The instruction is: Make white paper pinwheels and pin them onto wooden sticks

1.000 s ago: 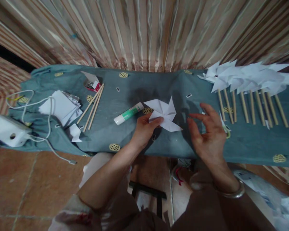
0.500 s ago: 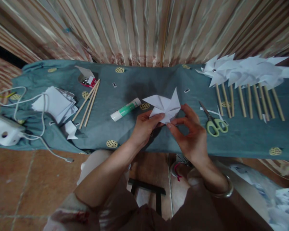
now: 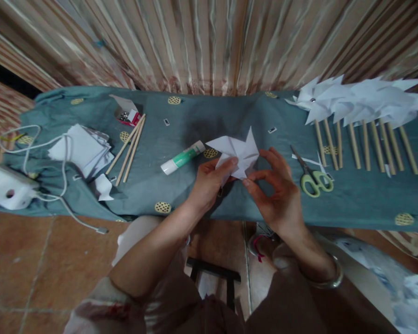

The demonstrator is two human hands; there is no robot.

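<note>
A white paper pinwheel (image 3: 242,150) with pointed blades is held above the middle of the cloth-covered table. My left hand (image 3: 209,183) grips its left side, the thumb lying on the paper near the centre. With thumb and forefinger, my right hand (image 3: 277,192) pinches the lower right corner; its other fingers are raised beside the right edge. A glue stick (image 3: 183,158) with a green label lies left of the pinwheel. Green-handled scissors (image 3: 312,178) rest to the right of my right hand, beside thin paper strips.
Finished pinwheels (image 3: 362,99) on wooden sticks (image 3: 354,146) lie at the right. Loose sticks (image 3: 130,153), an open small box of metal pins (image 3: 128,113), stacked paper (image 3: 78,148) and a white power strip (image 3: 10,188) with cables are on the left. A curtain (image 3: 209,46) hangs behind.
The pinwheel has tilted slightly in my hands, and my left thumb sits a little higher on it. Both hands keep their hold. The view has shifted slightly.
</note>
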